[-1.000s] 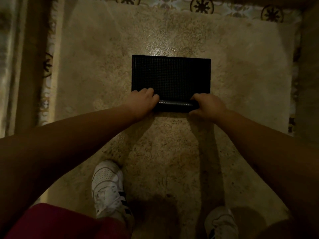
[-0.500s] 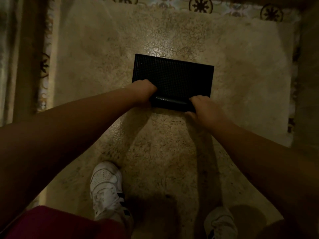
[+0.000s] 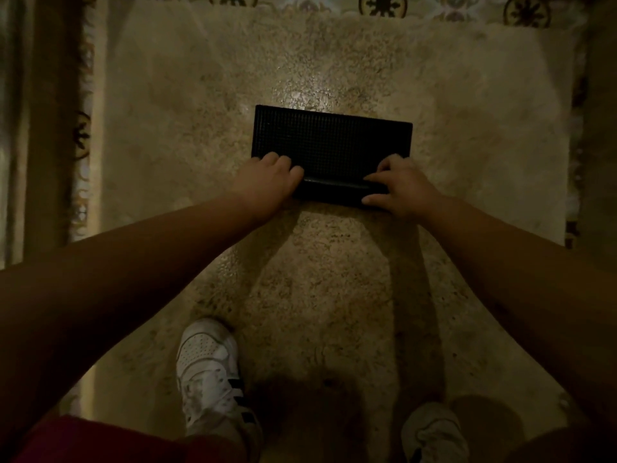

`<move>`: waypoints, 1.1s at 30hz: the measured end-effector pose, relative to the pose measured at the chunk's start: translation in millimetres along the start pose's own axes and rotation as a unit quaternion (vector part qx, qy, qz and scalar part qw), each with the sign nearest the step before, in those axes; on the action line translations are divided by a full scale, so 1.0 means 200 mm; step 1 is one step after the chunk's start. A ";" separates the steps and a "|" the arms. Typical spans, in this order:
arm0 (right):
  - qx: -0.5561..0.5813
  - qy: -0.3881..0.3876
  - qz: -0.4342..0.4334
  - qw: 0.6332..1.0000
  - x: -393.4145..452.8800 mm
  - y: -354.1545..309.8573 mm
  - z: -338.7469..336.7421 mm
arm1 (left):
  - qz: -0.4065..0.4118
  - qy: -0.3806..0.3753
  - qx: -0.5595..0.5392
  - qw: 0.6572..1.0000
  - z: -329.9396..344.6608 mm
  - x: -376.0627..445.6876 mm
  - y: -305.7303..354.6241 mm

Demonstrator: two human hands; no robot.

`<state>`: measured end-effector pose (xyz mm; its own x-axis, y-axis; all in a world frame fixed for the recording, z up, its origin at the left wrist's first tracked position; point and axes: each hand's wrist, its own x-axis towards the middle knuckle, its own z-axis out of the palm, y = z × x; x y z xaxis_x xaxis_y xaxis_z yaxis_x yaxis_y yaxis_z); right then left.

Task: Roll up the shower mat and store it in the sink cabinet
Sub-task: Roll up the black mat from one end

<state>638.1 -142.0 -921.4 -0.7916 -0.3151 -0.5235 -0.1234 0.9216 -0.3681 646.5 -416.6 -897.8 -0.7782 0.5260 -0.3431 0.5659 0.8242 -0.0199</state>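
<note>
We see the black rectangular studded rubber shower mat [image 3: 334,145] lying near the middle of the speckled beige stone floor [image 3: 467,111], its near edge rolled into a tube — our left hand [image 3: 272,185] and right hand [image 3: 402,187] both curl over that roll, one at each end.

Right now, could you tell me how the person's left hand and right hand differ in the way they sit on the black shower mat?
The left hand lies over the roll's left end with fingers close together; the right hand has fingers spread. The left hand covers its end of the roll, while the right hand's thumb and forefinger bracket it. Both grip the rolled near edge of the shower mat.
</note>
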 end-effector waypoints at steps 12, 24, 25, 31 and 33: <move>-0.164 0.117 -0.033 0.979 -0.10 -0.14 0.16 | 0.005 -0.008 -0.029 1.000 -0.05 0.11 -0.06; -0.169 0.114 -0.015 0.979 -0.01 -0.15 0.11 | -0.010 0.037 0.053 0.998 0.00 0.05 0.02; -0.171 0.109 -0.018 0.979 -0.01 -0.15 0.10 | -0.008 0.034 0.053 0.998 -0.01 0.07 0.01; -0.120 0.101 -0.016 0.987 0.01 -0.12 0.07 | -0.005 0.035 0.045 0.998 -0.01 0.11 -0.02; -0.091 0.107 -0.023 0.990 0.01 -0.09 0.07 | -0.005 0.043 0.042 0.998 0.01 0.11 -0.03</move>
<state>646.4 -163.0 -926.3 -0.8887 -0.3210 -0.3273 -0.2534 0.9389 -0.2328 626.3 -410.0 -907.0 -0.8024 0.5370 -0.2605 0.5762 0.8107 -0.1036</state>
